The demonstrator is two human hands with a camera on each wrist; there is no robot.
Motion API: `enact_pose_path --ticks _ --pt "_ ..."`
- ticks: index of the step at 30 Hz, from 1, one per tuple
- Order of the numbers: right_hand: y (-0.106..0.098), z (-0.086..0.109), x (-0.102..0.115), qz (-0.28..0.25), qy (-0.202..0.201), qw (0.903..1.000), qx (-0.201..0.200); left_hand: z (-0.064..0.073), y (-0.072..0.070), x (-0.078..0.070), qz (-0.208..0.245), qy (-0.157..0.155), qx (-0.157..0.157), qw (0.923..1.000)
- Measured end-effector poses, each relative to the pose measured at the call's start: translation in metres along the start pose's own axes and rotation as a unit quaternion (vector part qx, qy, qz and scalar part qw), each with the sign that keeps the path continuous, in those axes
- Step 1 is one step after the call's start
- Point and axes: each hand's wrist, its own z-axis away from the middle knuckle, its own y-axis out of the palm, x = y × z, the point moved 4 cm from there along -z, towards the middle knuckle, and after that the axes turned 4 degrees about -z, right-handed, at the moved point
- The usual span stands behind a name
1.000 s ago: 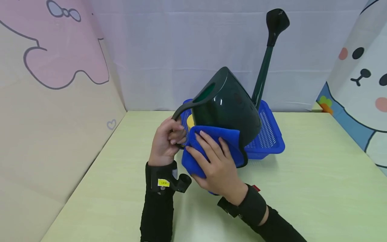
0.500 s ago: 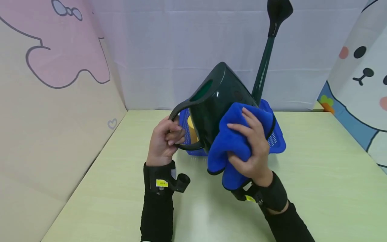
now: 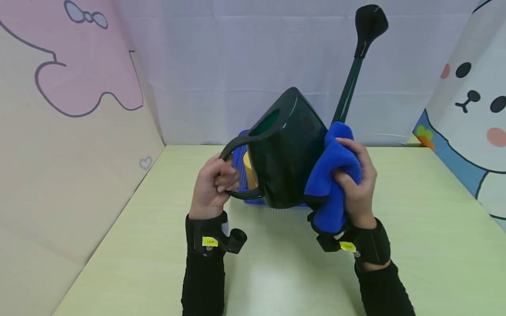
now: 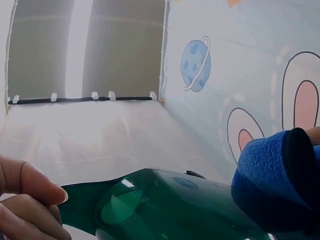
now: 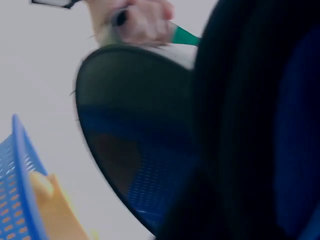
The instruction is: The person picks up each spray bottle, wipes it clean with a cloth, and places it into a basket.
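Note:
A dark green watering can [image 3: 290, 153] is held tilted above the table, its long spout with a black rose [image 3: 369, 26] pointing up and to the right. My left hand [image 3: 216, 184] grips its handle, fingers curled round it. With my right hand [image 3: 357, 180] I hold a bunched blue cloth [image 3: 332, 175] against the can's right side, near the base of the spout. In the left wrist view the cloth [image 4: 270, 180] sits at the right end of the glossy green can [image 4: 165, 205]. The right wrist view shows the can's flat base [image 5: 135, 115], partly covered by the dark cloth edge.
Behind the can stands a blue perforated basket [image 3: 241, 164], mostly hidden, with a yellow object [image 3: 250, 171] in it. The pale table [image 3: 427, 228] ends at a white curtain [image 3: 221, 79] at the back. Printed panels stand on both sides.
My right hand has slid the blue cloth from the can's lower left across to its right side. My left hand keeps its grip on the handle; the can has shifted only slightly.

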Motion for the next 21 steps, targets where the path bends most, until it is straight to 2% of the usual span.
enact_pose_path --ticks 2,5,8,10,13,16,19,21 --pt "0.009 0.003 0.001 0.043 -0.038 0.9984 0.000 0.000 -0.002 0.000 0.004 -0.002 -0.012 0.9999" --pt "0.025 0.009 0.002 0.101 -0.106 0.9893 0.001 0.001 -0.004 -0.001 0.009 -0.001 -0.026 0.9996" --pt "0.042 0.019 0.003 0.150 -0.170 0.9739 0.009 0.001 -0.005 -0.001 0.010 -0.001 -0.034 0.9994" --pt "0.053 0.027 0.003 0.190 -0.209 0.9592 0.020 0.000 -0.006 -0.001 0.011 -0.001 -0.038 0.9992" --pt "0.068 0.041 0.003 0.259 -0.264 0.9274 0.055 0.000 -0.005 0.000 0.017 0.001 -0.041 0.9990" --pt "0.084 0.054 0.001 0.328 -0.313 0.8840 0.114 -0.002 -0.004 0.001 0.024 0.004 -0.035 0.9991" --pt "0.097 0.066 -0.002 0.385 -0.339 0.8379 0.186 -0.003 -0.003 0.002 0.030 0.009 -0.025 0.9992" --pt "0.102 0.072 -0.004 0.406 -0.343 0.8178 0.221 -0.004 -0.003 0.004 0.031 0.012 -0.020 0.9993"
